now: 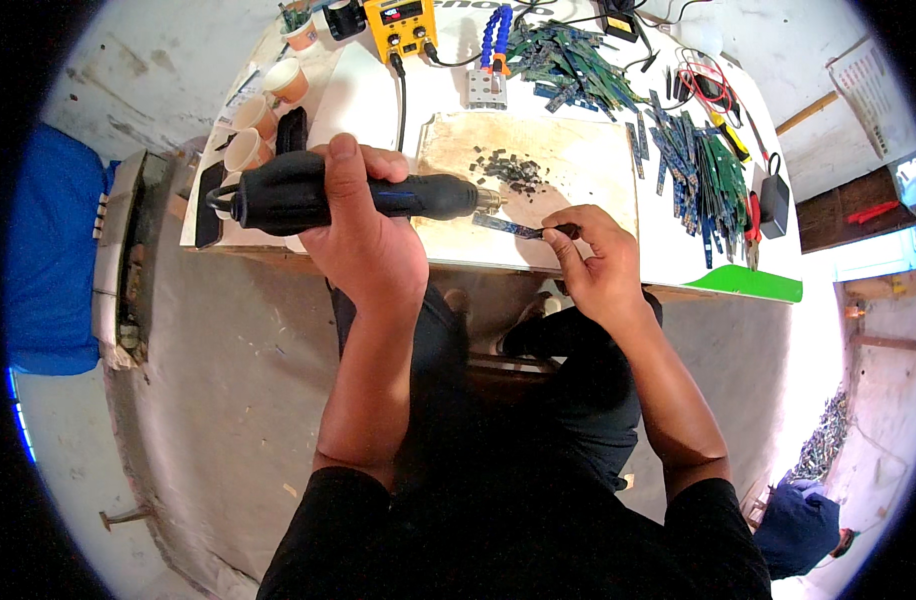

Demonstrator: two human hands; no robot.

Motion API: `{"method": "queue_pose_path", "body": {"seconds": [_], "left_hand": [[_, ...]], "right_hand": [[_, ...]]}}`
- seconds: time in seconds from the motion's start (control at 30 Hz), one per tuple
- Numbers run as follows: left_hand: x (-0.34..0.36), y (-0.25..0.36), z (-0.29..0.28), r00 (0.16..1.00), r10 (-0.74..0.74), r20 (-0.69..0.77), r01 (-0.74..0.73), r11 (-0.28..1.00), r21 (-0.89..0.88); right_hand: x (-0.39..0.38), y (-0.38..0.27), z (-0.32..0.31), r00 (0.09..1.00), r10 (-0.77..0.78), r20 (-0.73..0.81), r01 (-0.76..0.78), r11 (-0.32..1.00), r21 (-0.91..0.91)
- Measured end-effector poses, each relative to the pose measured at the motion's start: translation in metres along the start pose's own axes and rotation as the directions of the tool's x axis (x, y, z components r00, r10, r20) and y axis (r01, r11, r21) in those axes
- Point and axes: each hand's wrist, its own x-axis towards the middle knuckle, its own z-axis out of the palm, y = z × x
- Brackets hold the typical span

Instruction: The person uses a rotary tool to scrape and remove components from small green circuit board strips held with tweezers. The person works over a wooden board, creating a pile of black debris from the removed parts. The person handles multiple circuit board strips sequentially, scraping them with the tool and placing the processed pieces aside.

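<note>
My left hand (368,250) is closed round the black handle of a hot-air gun (443,197), whose metal nozzle points right over the work board (448,140). Just below the nozzle lies one end of a narrow circuit board strip (506,227). At its other end, the fingers of my right hand (603,255) are pinched on a slim dark tool (566,231) like tweezers, which meets the strip; its tips are too small to make out. A loose heap of small black chips (518,172) lies on the board behind the nozzle.
Piles of green circuit strips (573,65) lie at the back and right (713,170). A yellow soldering station (400,28) stands behind, its black cable running forward. Paper cups (286,80) line the left side. Red-handled pliers (753,215) are at right. Another person (800,525) is at lower right.
</note>
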Motion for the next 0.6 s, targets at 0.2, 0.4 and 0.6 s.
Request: {"method": "queue_pose_path", "body": {"seconds": [0.2,0.4,0.6], "left_hand": [[0.000,0.000,0.000,1.000,0.014,-0.010,-0.014,1.000,0.021],[-0.001,0.000,0.002,0.999,0.031,-0.023,-0.030,0.999,0.022],[0.000,0.001,0.002,0.999,0.028,-0.042,-0.029,1.000,-0.002]], "right_hand": [[0.005,-0.004,-0.001,0.998,-0.060,0.015,0.061,0.996,-0.058],[0.013,-0.011,0.000,0.997,-0.028,0.077,0.035,0.995,-0.097],[0.024,-0.016,0.001,0.980,-0.085,0.182,0.123,0.971,-0.206]]}}
